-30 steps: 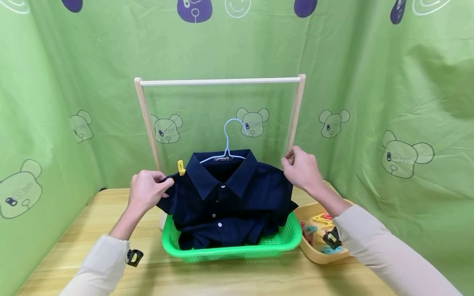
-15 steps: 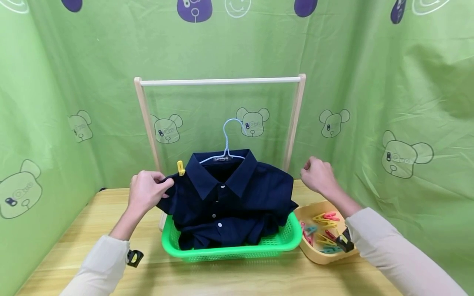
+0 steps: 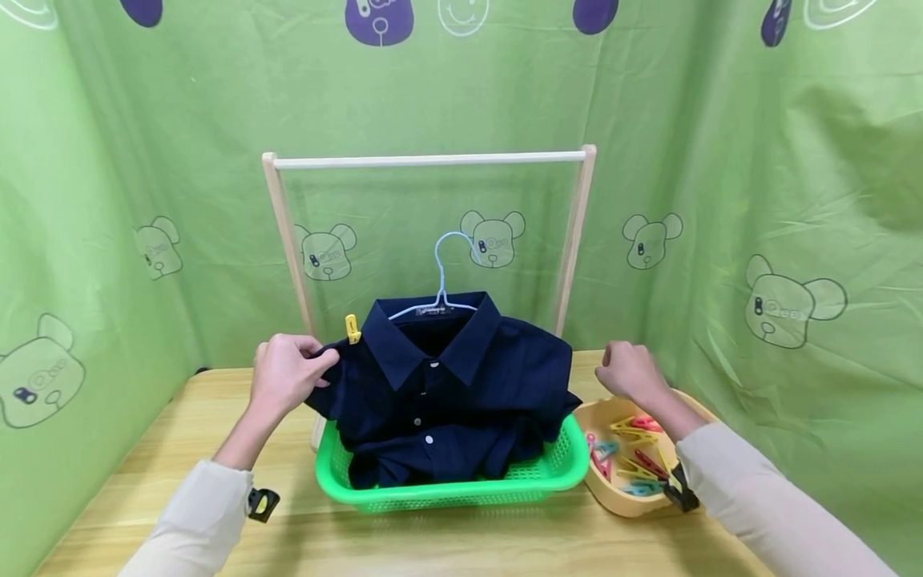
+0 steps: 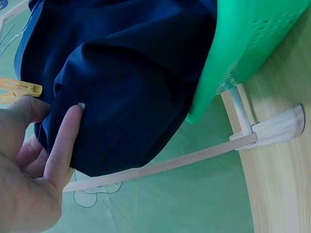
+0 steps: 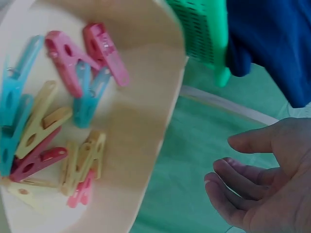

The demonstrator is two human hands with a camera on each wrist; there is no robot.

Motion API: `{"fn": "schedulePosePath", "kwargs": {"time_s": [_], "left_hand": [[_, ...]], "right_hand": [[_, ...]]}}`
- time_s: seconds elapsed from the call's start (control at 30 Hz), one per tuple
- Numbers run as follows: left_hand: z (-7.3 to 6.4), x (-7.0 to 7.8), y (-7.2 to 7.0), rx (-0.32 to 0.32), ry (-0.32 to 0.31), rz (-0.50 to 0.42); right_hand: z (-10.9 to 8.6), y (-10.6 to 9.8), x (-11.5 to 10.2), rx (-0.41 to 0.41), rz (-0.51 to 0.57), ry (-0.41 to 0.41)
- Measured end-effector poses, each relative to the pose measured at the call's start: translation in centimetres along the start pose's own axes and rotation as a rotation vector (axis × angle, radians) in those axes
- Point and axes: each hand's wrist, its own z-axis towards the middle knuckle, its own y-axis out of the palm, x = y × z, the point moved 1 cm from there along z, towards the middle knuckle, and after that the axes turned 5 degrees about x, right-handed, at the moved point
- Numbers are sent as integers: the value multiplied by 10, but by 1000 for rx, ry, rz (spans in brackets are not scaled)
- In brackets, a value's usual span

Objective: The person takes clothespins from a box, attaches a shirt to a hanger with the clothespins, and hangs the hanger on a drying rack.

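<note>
A dark navy button-up shirt (image 3: pixel 461 393) lies bunched in a green basket (image 3: pixel 461 490), its collar upright around a light-blue wire hanger (image 3: pixel 442 276). My left hand (image 3: pixel 288 370) pinches the shirt at its left shoulder between thumb and fingers. Just beside those fingers a yellow clothespin (image 3: pixel 352 328) is clipped on the shirt; the left wrist view shows this clothespin (image 4: pixel 19 90) close up. Above the far side of a tan container (image 3: pixel 613 501) hovers my right hand (image 3: pixel 629 370). In the right wrist view its fingers (image 5: pixel 238 184) are loosely bent, holding nothing.
Inside the tan container lie several clothespins (image 5: pixel 87 92) in pink, blue, yellow and red. Behind the basket stands a wooden rack with a white rail (image 3: pixel 433 160). Green patterned curtains (image 3: pixel 779 200) enclose the wooden table (image 3: pixel 216 417).
My right hand has let go of the shirt's right shoulder and moved right and down toward the tan container. The left hand keeps its pinch in the same place.
</note>
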Motion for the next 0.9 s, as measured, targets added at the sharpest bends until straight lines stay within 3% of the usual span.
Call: {"fn": "schedulePosePath", "kwargs": {"time_s": [0.7, 0.9], "left_hand": [[-1, -2, 2, 16, -3, -6], [-2, -1, 3, 16, -4, -4]], "right_hand": [[-15, 32, 38, -48, -84, -63], [-21, 37, 47, -116, -115, -39]]}}
